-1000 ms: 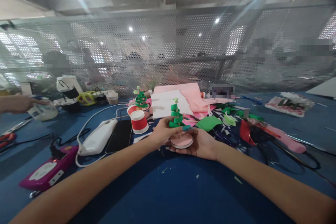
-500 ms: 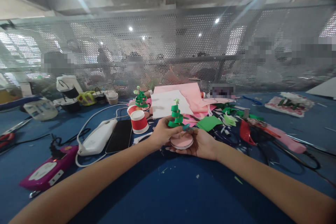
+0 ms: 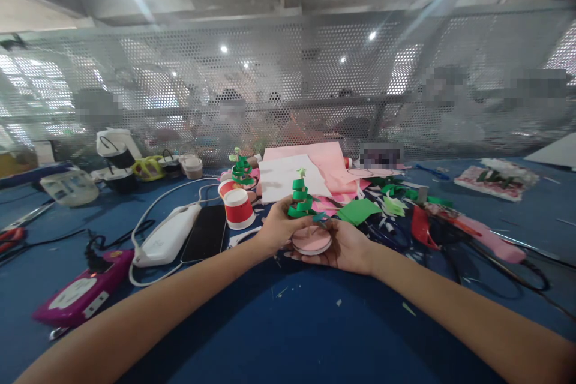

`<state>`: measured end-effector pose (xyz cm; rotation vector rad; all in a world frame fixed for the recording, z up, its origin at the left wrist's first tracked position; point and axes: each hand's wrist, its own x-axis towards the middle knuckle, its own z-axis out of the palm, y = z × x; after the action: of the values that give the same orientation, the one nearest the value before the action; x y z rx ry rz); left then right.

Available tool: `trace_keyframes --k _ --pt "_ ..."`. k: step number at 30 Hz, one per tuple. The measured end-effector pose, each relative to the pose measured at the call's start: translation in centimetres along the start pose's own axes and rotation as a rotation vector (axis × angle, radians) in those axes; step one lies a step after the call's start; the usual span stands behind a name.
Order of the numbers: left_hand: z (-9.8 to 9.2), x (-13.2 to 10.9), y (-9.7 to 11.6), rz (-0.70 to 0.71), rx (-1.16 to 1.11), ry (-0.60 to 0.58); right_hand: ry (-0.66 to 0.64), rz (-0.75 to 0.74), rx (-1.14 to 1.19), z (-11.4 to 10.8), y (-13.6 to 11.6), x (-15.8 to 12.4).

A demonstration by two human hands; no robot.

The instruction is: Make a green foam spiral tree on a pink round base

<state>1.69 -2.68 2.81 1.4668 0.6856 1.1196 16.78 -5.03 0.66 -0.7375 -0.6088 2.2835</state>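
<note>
A small green spiral paper tree [image 3: 301, 199] with a pale green star on top stands upright above a round pink base [image 3: 311, 240] with a white edge. My left hand [image 3: 279, 228] is closed at the lower part of the tree, its fingers partly hidden behind the paper. My right hand [image 3: 348, 246] holds the pink base from below and from its right side, with fingertips showing under the rim. A small teal piece [image 3: 318, 216] is by the fingers, just right of the tree.
Red-and-white paper cups [image 3: 239, 210], a black phone [image 3: 206, 234], a white power bank [image 3: 167, 236] and a purple power strip [image 3: 83, 291] lie left. Another green paper tree [image 3: 242, 170] stands behind. Pink and white sheets [image 3: 292, 177] are beyond; a pink-handled tool [image 3: 499, 242] lies right.
The tree in my left hand has shifted very slightly left and down. Both hands remain in nearly the same place.
</note>
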Motion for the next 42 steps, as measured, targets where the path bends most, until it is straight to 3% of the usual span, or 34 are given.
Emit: trace_keyframes --k 6,13,18,24,33,42 --pt "-0.24 0.00 -0.16 -0.029 0.113 0.011 -0.009 -0.013 -0.005 0.14 -0.04 -0.05" --pt "-0.10 -0.10 -0.07 -0.037 0.072 0.058 -0.020 -0.007 0.002 -0.06 -0.05 -0.02" --pt "-0.06 -0.08 0.06 -0.008 0.166 0.143 0.021 -0.002 -0.009 0.02 -0.04 -0.04" --pt "-0.10 -0.02 0.05 -0.002 0.294 0.157 -0.003 0.005 0.004 -0.11 -0.05 0.04" --pt "-0.05 -0.07 -0.36 -0.018 0.079 0.081 -0.002 0.000 0.023 -0.09 -0.07 0.01" --pt "0.28 -0.13 0.14 -0.008 0.166 0.137 0.016 -0.005 -0.014 0.14 -0.02 -0.11"
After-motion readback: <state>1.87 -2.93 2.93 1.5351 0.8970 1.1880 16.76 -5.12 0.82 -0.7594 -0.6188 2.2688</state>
